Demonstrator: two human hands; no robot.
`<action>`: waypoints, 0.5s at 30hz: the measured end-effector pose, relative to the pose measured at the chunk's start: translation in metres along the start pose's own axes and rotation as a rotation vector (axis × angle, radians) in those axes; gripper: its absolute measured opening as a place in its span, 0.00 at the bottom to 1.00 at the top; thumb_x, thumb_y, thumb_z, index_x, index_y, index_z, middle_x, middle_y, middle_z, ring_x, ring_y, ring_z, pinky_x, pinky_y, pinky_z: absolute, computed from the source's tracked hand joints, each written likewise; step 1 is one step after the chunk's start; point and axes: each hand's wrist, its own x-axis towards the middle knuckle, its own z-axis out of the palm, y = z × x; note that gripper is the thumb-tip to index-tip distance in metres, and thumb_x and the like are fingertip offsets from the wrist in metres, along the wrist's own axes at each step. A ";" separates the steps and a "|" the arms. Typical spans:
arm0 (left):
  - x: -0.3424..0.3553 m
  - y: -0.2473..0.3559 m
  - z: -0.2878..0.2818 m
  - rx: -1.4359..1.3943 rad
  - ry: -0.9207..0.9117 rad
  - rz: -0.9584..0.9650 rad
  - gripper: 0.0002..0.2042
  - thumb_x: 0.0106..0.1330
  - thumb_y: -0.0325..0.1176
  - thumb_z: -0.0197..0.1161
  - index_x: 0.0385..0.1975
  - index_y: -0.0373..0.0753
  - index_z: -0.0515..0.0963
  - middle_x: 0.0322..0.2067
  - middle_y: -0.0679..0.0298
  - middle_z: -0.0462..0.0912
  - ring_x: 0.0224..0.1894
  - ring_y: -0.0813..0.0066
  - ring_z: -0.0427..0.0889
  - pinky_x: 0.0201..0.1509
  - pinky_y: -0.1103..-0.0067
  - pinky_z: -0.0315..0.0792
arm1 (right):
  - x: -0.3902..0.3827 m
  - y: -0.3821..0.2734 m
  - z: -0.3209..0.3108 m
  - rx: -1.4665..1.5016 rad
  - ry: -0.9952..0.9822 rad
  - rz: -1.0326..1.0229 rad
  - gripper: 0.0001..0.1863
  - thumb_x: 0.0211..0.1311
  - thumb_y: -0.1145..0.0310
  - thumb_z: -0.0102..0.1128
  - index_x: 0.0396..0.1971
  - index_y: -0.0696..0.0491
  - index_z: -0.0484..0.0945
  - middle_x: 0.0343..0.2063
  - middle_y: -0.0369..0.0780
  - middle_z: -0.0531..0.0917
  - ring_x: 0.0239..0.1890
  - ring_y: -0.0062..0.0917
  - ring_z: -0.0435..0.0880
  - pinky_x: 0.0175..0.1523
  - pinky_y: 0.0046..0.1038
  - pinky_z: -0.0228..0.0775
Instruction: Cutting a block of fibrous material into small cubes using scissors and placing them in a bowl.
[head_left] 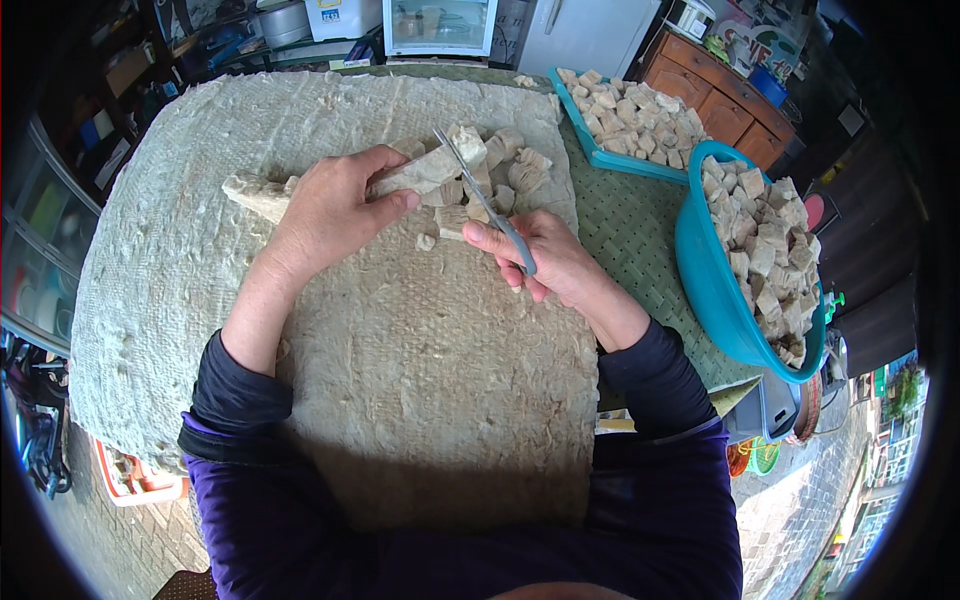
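Note:
My left hand [335, 210] grips a long, pale fibrous strip [425, 168], its fingers on either side. My right hand [540, 255] holds grey-handled scissors [510, 230], whose blades cross the strip near its far end. Several cut chunks [528, 172] of the same material lie under and beside the strip, and another longer pale piece [250, 195] lies left of my left hand. All of this is over a large, thick, textured pale sheet [180, 300] spread on the table, with my forearms over its near part.
A turquoise basin [715, 310] heaped with cubes stands at the right on a green patterned cloth [630, 230], behind it a teal tray [620, 163] of more cubes. A wooden cabinet [730, 120], white fridge [570, 40] and shelves line the back and left. Red bin [130, 490] below at left.

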 end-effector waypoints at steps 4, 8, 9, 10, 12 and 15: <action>0.004 -0.012 0.000 -0.367 -0.071 -0.066 0.18 0.58 0.43 0.66 0.36 0.32 0.77 0.25 0.64 0.81 0.24 0.83 0.74 0.29 0.84 0.68 | 0.001 0.000 0.001 0.012 -0.014 -0.004 0.31 0.48 0.39 0.63 0.08 0.52 0.67 0.05 0.33 0.68 0.02 0.11 0.62 0.06 0.14 0.49; 0.006 -0.006 -0.001 -0.702 -0.172 -0.287 0.17 0.59 0.45 0.65 0.34 0.35 0.78 0.22 0.66 0.80 0.22 0.85 0.73 0.24 0.86 0.65 | 0.002 -0.002 -0.001 0.005 -0.030 0.052 0.31 0.45 0.39 0.66 0.06 0.50 0.66 0.05 0.32 0.68 0.03 0.13 0.63 0.07 0.16 0.52; 0.006 -0.005 -0.001 -0.733 -0.166 -0.346 0.17 0.59 0.46 0.65 0.33 0.36 0.79 0.20 0.66 0.79 0.21 0.86 0.73 0.22 0.87 0.64 | 0.002 -0.002 -0.001 -0.008 -0.036 0.057 0.31 0.46 0.40 0.66 0.05 0.50 0.66 0.05 0.32 0.68 0.02 0.13 0.63 0.06 0.16 0.52; 0.007 -0.006 0.000 -0.733 -0.167 -0.343 0.17 0.59 0.46 0.65 0.33 0.36 0.79 0.20 0.66 0.79 0.21 0.86 0.73 0.22 0.87 0.64 | 0.002 -0.001 -0.001 -0.008 -0.034 0.057 0.31 0.46 0.40 0.66 0.05 0.50 0.66 0.05 0.32 0.68 0.02 0.13 0.63 0.06 0.16 0.52; 0.009 -0.009 0.001 -0.715 -0.181 -0.361 0.19 0.60 0.46 0.64 0.35 0.33 0.79 0.21 0.64 0.80 0.20 0.85 0.73 0.22 0.87 0.65 | 0.003 0.001 0.000 -0.011 -0.033 0.015 0.31 0.52 0.43 0.62 0.06 0.53 0.67 0.05 0.33 0.68 0.01 0.13 0.60 0.05 0.16 0.46; 0.008 -0.009 0.002 -0.718 -0.166 -0.384 0.18 0.59 0.46 0.64 0.33 0.34 0.79 0.20 0.64 0.79 0.19 0.85 0.73 0.22 0.87 0.66 | 0.005 0.002 0.000 -0.016 -0.039 0.037 0.30 0.52 0.44 0.63 0.05 0.53 0.67 0.05 0.33 0.68 0.01 0.13 0.60 0.05 0.16 0.46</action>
